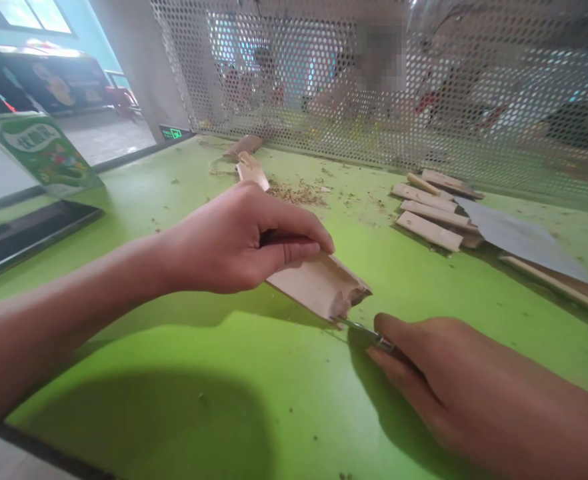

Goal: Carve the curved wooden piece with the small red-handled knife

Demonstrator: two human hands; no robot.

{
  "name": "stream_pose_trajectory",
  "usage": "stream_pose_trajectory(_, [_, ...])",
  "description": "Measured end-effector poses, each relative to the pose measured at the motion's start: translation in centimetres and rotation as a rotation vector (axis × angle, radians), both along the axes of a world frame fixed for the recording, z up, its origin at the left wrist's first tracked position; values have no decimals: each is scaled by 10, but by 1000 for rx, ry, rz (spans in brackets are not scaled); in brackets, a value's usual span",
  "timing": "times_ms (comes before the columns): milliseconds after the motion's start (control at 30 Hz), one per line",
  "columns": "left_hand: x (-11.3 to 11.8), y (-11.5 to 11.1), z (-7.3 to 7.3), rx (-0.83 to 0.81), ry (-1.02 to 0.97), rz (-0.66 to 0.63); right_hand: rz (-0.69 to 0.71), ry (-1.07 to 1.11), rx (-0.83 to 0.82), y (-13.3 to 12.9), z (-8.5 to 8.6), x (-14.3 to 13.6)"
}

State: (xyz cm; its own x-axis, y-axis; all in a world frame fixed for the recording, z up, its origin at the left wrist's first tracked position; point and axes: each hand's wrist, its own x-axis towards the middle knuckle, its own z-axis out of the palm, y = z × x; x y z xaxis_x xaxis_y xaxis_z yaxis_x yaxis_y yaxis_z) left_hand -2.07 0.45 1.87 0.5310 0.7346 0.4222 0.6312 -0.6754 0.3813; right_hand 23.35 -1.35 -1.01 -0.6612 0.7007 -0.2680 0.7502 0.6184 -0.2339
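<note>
Metal tool (359, 328): my first worry; it points from the right hand (439, 367) back toward the left hand (254, 240), so if it skids off the wood, a hard push could carry the tip at the thumb.
Tip: at the near corner of the ragged end (347, 303); the spot is too blurred for me to say whether it bites.
Wood piece (309, 287): mid-view, over the counter (164, 340), partly under the left hand; pinned from that side only, it could swivel under a sideways push.
Break risk: I judge the uneven rim could split if pried too hard.
Long axis: slants from beneath the left hand down to the right, the ragged end facing the right hand; the other end is hidden from me.
Left fingers: pinching the wood piece from above.
Right fingers: closed around the metal tool.
</note>
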Motion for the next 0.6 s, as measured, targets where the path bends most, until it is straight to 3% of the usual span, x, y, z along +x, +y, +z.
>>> stream_pose_trajectory(100, [-1,4,-2,-48,-6,23,-82,0,-34,1,-2,5])
stream_pose_trajectory(267, [-2,11,-8,-135,-40,73,-72,64,-30,8,-1,11])
stream_pose_trajectory(467, [-5,19,-15,-300,-70,118,-90,209,327,10,17,11])
stream_pose_trajectory(600, [-4,18,-14,-486,-146,196,39,255,423,10,12,8])
